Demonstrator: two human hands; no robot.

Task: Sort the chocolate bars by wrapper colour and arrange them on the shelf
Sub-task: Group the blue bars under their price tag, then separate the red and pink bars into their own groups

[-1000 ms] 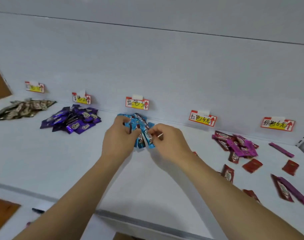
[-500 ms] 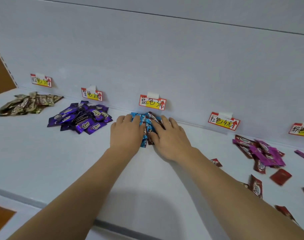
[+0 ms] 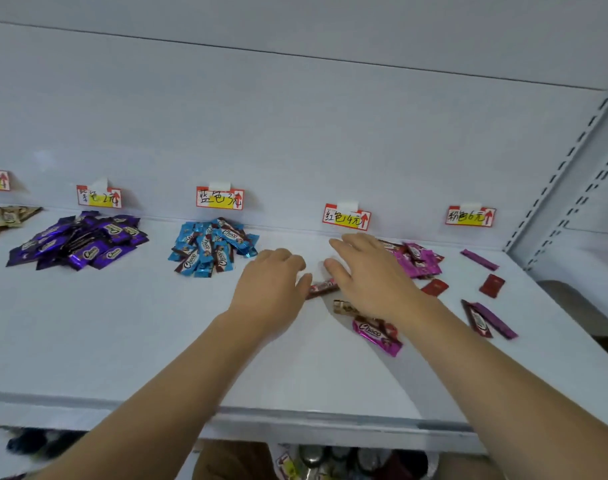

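nearest, a pink bar lies flat on the shelf, just under the right wrist, with a gold-ended bar poking out beside it. the right hand hovers flat over the loose mix, fingers fairly straight and spread, holding nothing i can see. the left hand sits just beside it, fingers loosely curled; a red bar lies between the two, touching or nearly touching the left fingertips, and i cannot tell if it is pinched. further right, red squares and purple bars lie scattered. at the back, under their tags, the blue pile and violet pile look sorted, while the pink heap sits under the red tag. to do this well, gather reds first, slide them flat toward that tag, and push pinks right to the pink tag.
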